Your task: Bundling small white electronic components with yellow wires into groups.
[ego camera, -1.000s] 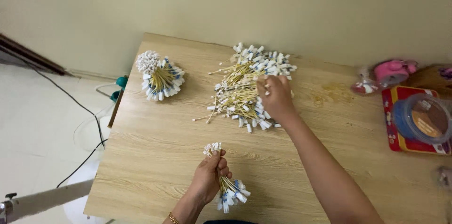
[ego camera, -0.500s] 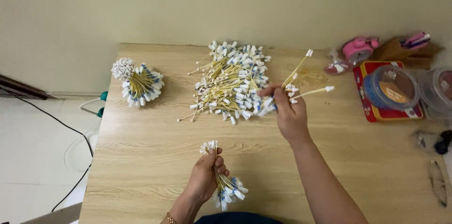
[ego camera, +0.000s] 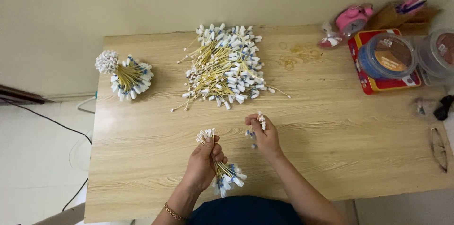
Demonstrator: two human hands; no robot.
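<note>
Two hands: left hand (ego camera: 204,161), right hand (ego camera: 266,135). Three gatherings of sticks: one loose pile (ego camera: 226,66), one tied bunch (ego camera: 125,74), one bundle (ego camera: 222,170) in hand. A few more sticks (ego camera: 259,122), too small to count. One table (ego camera: 331,125). Two round tubs (ego camera: 387,57). One pink clock (ego camera: 353,19). One pair of glasses (ego camera: 439,148).

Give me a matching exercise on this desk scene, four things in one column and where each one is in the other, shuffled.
Things:
1. Loose pile of swab sticks
2. Finished round bundle of sticks
3. Pink alarm clock
4. Eyeglasses

Places:
A. Far right corner of the table, beside a red tin
B. Near the table's left edge
C. Near the right edge, closer to the person
D. Middle of the table, at the far side

Pairs: 1-D, 2-B, 3-A, 4-C
</note>
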